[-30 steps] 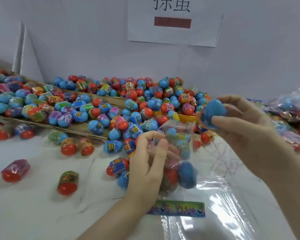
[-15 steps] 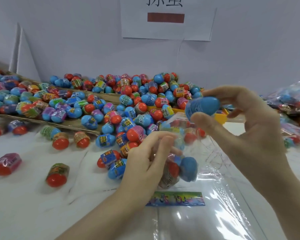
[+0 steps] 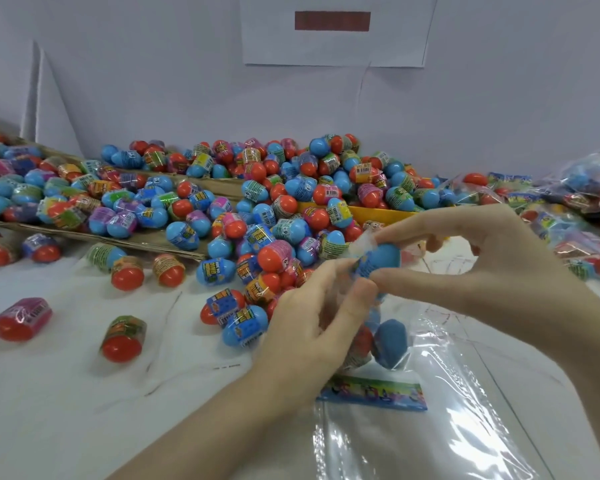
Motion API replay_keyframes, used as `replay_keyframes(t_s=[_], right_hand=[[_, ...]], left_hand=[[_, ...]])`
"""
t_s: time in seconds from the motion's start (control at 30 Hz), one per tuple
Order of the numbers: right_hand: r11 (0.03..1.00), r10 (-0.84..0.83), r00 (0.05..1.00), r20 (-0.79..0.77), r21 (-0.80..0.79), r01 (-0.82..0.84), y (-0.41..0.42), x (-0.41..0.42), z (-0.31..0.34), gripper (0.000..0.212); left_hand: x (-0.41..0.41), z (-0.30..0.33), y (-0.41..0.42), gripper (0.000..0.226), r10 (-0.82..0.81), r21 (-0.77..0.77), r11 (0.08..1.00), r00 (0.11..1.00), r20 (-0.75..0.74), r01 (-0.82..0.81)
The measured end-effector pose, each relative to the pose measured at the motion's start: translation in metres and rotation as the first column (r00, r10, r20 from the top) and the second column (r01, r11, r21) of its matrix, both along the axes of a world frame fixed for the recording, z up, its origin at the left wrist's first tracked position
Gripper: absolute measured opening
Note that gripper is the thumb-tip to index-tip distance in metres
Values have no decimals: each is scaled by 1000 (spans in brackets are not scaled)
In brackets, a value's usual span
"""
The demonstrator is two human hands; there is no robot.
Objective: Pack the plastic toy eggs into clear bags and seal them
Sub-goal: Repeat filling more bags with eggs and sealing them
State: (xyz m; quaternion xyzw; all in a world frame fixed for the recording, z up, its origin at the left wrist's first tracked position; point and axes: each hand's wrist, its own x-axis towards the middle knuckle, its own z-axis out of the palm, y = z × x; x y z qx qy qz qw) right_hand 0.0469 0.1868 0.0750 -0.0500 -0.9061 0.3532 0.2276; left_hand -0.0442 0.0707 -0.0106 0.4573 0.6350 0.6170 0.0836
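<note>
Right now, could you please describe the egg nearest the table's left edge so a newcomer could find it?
Start at the big egg pile and come forward-left over the white table. The pink-wrapped egg lies alone on its side, left of a green-wrapped egg; only its band is pink.

We see the heap of toy eggs (image 3: 257, 202) behind the clear bag (image 3: 378, 337); stray eggs (image 3: 122, 337) lie left of it, filled bags (image 3: 575, 209) right of it, flat bags (image 3: 413, 441) before it.
</note>
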Motion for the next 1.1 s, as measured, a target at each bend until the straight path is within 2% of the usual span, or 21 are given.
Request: replay_keyframes(t_s=[0.1,0.27,0.43,0.67,0.7,0.83,0.87,0.93,1.0,1.03,1.07,1.1], right_hand=[[1000,-16,1000,-11,21,16,3,-3,-2,36],[991,-19,1000,-19,132,22,7,-4,-1,32],[980,-19,999,51,200,8,8,-6,-7,28],[989,44,994,103,138,-58,7,-6,-11,26],[983,51,991,123,172,-72,7,-7,-13,31],[937,49,985,164,335,-102,11,-11,-20,77],[926,53,985,167,361,-111,11,-12,-22,80],[914,81,983,163,382,-138,8,-12,-25,73],[936,108,990,89,326,-131,6,-12,-24,54],[973,100,995,-22,213,-93,8,-13,-23,42],[999,46,984,-174,31,-41,12,-17,-21,34],[985,-71,946,-315,-172,17,20,-22,-19,33]], left_hand=[[1,6,-3,38,-94,-29,995,996,8,94],[-1,7,0,33,-82,-18,996,992,98,84],[-2,5,1,31,-83,4,996,983,166,84],[-6,5,1,30,-88,-3,996,965,246,92],[-6,5,1,30,-90,-7,996,965,248,94],[-5,4,1,35,-74,-25,996,970,230,82],[-5,4,1,34,-70,-20,997,972,223,76],[-5,5,1,30,-71,4,997,971,230,72],[-7,5,1,27,-74,25,997,969,234,70],[-7,6,0,27,-74,31,997,971,228,68],[-8,7,-1,27,-77,36,997,973,218,71],[-7,7,-2,27,-84,38,996,976,202,78]])
